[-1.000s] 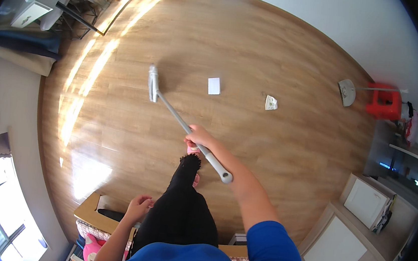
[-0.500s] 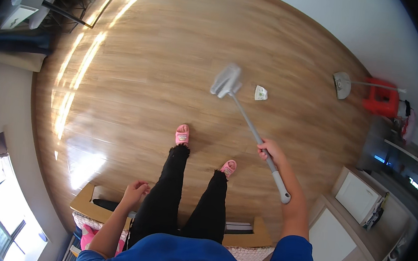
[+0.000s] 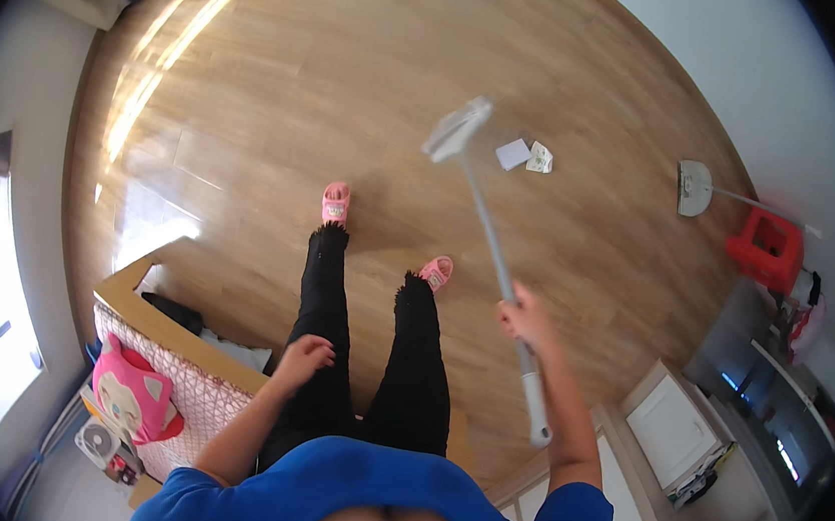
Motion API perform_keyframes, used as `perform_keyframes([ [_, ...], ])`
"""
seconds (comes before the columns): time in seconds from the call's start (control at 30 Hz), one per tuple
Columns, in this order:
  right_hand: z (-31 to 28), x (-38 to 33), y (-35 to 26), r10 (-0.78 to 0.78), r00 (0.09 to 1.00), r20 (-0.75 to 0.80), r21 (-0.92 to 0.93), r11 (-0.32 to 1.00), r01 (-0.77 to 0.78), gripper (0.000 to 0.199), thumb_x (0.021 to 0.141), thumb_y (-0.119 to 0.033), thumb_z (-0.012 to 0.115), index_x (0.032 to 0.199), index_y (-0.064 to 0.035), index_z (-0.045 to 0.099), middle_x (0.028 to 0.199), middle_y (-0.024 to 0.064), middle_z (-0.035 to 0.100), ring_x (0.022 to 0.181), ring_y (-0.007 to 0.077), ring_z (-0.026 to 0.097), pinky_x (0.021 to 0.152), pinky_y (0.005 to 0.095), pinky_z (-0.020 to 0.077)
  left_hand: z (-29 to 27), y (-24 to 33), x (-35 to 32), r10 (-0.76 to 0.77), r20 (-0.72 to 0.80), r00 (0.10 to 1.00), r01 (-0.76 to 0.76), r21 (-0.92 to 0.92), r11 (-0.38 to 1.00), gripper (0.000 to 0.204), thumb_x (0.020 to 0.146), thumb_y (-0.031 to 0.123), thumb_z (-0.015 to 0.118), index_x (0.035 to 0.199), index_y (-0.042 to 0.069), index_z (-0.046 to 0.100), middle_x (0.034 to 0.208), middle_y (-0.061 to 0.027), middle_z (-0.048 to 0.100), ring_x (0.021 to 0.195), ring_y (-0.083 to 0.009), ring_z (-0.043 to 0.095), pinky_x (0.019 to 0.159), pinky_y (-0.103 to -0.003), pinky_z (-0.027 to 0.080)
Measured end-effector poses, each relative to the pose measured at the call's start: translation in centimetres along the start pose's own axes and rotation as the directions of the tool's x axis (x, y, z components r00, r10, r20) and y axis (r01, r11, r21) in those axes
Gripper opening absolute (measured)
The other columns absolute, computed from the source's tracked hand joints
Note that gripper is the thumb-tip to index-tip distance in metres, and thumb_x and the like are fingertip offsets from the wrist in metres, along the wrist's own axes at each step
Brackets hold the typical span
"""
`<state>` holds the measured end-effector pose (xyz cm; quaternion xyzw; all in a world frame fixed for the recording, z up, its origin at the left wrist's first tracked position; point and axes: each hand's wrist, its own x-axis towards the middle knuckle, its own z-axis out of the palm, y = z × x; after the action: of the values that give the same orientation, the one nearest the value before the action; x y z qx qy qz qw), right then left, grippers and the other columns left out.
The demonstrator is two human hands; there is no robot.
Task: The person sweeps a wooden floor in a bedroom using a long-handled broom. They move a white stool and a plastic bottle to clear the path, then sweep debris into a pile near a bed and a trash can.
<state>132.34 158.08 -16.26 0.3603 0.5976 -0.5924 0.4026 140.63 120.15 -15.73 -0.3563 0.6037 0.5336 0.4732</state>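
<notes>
My right hand [image 3: 525, 316] is closed around the grey shaft of a long-handled mop [image 3: 487, 217], whose light grey grip slants back along my forearm. At its far end, the flat, whitish-grey mop head [image 3: 458, 130] is tilted above or against the floor; I cannot tell whether it touches. To the right of the head lie a plain white square [image 3: 512, 154] and a patterned white scrap [image 3: 540, 158], close together. Over my left thigh hangs my left hand [image 3: 307, 358], its fingers loosely bent and holding nothing.
By the right wall, a white half-round head on a long handle [image 3: 694, 189] lies near a red plastic stool [image 3: 768, 248]. A cabinet [image 3: 678, 426] stands at lower right. Behind my left side is a bed [image 3: 208, 396] with a pink cushion [image 3: 136, 389]. My feet wear pink slippers [image 3: 336, 202].
The view has shifted and turned. The mop head has moved away from the scraps, and the white square now shows beside the patterned scrap. My left hand has come in over my thigh.
</notes>
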Motion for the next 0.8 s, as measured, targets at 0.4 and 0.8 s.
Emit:
perform_keyframes([
  [0.4, 17.5, 9.6, 8.4, 0.122, 0.864, 0.488, -0.435, 0.892, 0.120, 0.027, 0.076, -0.001, 0.049, 0.101, 0.0047, 0.045, 0.066, 0.0142, 0.056, 0.047, 0.0172, 0.058, 0.041, 0.0275, 0.0475, 4.3, -6.5, -3.3, -0.028, -0.131, 0.991, 0.001, -0.196, 0.981, 0.017, 0.083, 0.010, 0.048, 0.096, 0.000, 0.051, 0.085, -0.0087, 0.057, 0.076, -0.0141, 0.056, 0.070, -0.025, 0.045],
  [0.8, 0.0, 10.5, 1.0, 0.249, 0.907, 0.339, -0.420, 0.903, -0.091, 0.065, 0.065, 0.004, 0.057, 0.126, -0.0072, 0.037, 0.060, 0.0078, 0.056, 0.039, 0.0098, 0.046, 0.034, 0.0242, 0.0352, 2.3, -8.4, -1.8, 0.057, -0.290, 0.955, 0.004, 0.206, 0.979, 0.024, 0.078, 0.014, 0.056, 0.097, 0.000, 0.052, 0.085, -0.0102, 0.059, 0.078, -0.0187, 0.057, 0.071, -0.028, 0.046],
])
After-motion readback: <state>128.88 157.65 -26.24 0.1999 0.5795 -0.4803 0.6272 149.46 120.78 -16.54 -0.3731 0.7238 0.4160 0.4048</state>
